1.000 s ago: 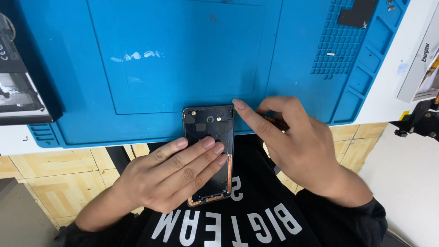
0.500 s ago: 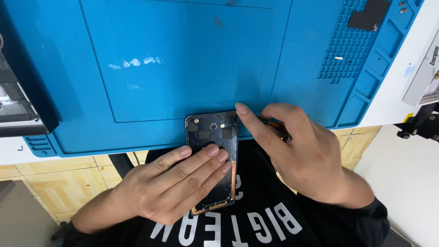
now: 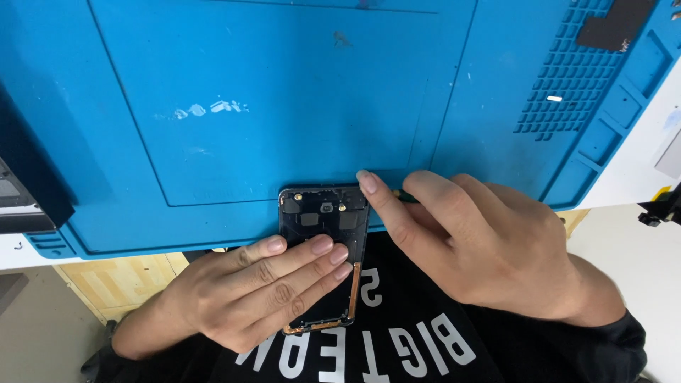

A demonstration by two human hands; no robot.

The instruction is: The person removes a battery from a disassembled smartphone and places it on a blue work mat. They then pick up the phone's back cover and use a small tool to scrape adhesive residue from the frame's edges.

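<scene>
Left hand (image 3: 262, 298) lies flat, fingers together, pressing the opened phone (image 3: 323, 227), which hangs half off the near edge of the blue mat (image 3: 284, 92). Right hand (image 3: 482, 241) is curled, thumb tip on the phone's top right corner, pinching a thin tool (image 3: 406, 194), mostly hidden. Black part (image 3: 613, 25) sits far right on the mat.

A matt, rubbery blue mat (image 3: 284, 92), scuffed with white marks, is seen. The opened phone (image 3: 324, 220) shows dark plastic and coppery metal edging. Pale wood flooring (image 3: 120, 280) is glimpsed.
</scene>
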